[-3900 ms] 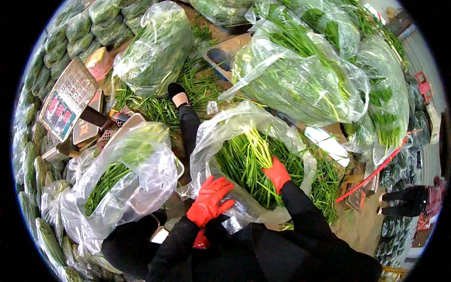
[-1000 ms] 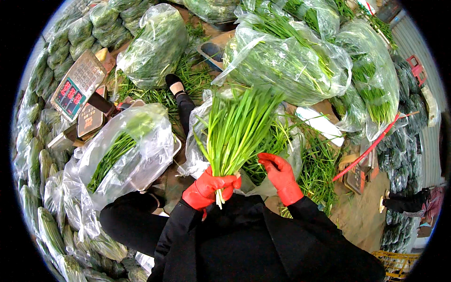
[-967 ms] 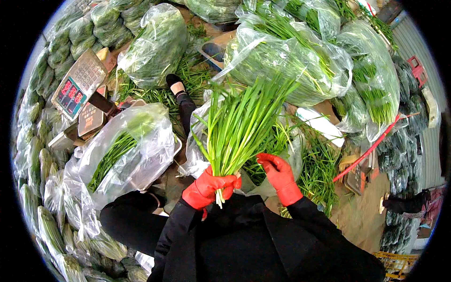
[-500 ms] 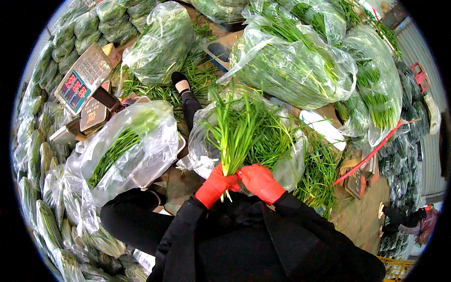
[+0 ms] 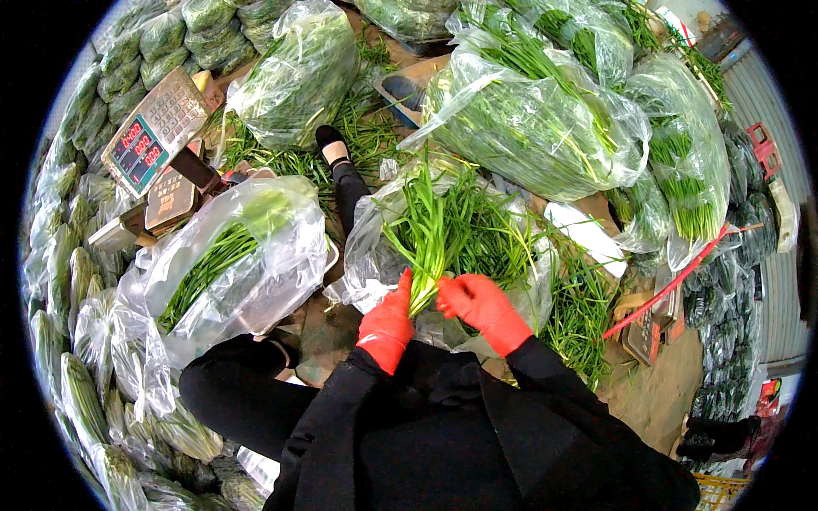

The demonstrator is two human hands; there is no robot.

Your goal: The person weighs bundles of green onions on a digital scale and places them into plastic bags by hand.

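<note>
My left hand (image 5: pixel 388 323), in a red glove, is closed around the pale lower ends of a bunch of garlic chives (image 5: pixel 423 234). The green leaves fan upward and away from me. My right hand (image 5: pixel 484 308), gloved in red too, is just right of the stalk ends. Its fingers are curled in, and whatever they may hold is too small to make out. Beneath and beyond both hands lies an opened see-through plastic bag (image 5: pixel 365 243) with a heap of loose chives (image 5: pixel 490 234) on it.
To the left, a plastic bag (image 5: pixel 285 281) holds more chives, with a digital scale (image 5: pixel 158 132) beyond it. Large filled bags (image 5: pixel 537 128) stand at the far right. Loose chives (image 5: pixel 579 315) litter the floor. Packed bags (image 5: pixel 89 400) are stacked along the left.
My right hand has moved away from my left hand, slightly rightward and up. The bunch in my left hand has tilted and lowered a little. Someone at the far right has shifted.
</note>
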